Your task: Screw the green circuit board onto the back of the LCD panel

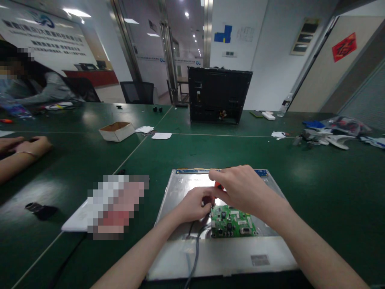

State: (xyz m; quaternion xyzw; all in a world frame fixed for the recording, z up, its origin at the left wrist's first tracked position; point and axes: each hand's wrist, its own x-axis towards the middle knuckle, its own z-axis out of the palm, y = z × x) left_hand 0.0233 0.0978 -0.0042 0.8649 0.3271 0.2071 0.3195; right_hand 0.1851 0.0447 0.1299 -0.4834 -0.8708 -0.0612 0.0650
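My right hand [243, 182] is closed round a red handle [218, 185], seemingly to bring it over the upper left corner of the circuit board [233, 220]. My left hand [194, 205] curls in there, perhaps steadying; I cannot tell what it pinches. The circuit board lies on the metal panel [176, 196], laid flat on the table [319, 176], presumably for firm backing, the grey cable [197, 251] trailing towards me

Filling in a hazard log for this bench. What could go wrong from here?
1. The right hand grips a mostly hidden red item near the corner of the green circuit board; a slip might scratch the board or jab the left hand.
2. The grey cable runs over the near edge of the panel; a snag could tug things loose.
3. Bare hands, no wrist strap visible: static might harm components.
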